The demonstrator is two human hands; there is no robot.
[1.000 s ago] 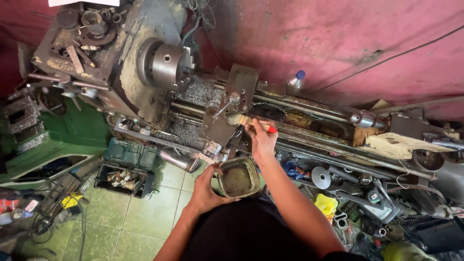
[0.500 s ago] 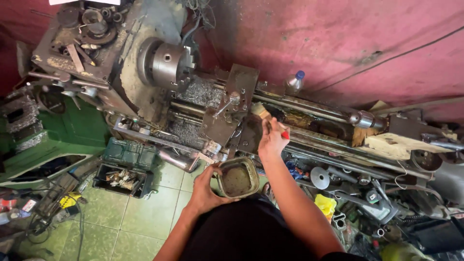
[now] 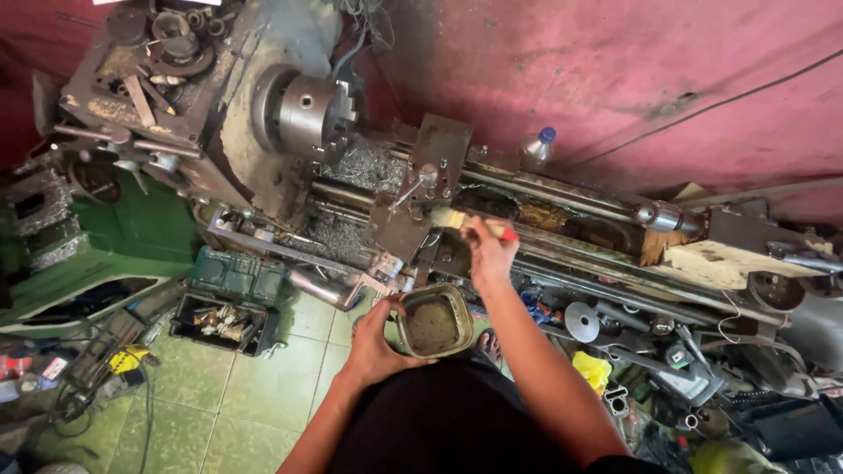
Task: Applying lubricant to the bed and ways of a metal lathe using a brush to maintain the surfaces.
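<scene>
My left hand holds a dirty square tin of dark liquid close to my body. My right hand grips a paintbrush with a red-tipped handle, its pale bristles touching the carriage of a metal lathe. The lathe's round chuck stands to the upper left. Metal shavings lie on the bed below the chuck.
A plastic bottle with a blue cap stands behind the lathe by the red wall. An open green toolbox sits on the tiled floor at left. Scattered metal parts and a yellow object lie at right.
My right hand has shifted the brush along the carriage, first right, then back left and down. My left hand keeps the tin in the same place.
</scene>
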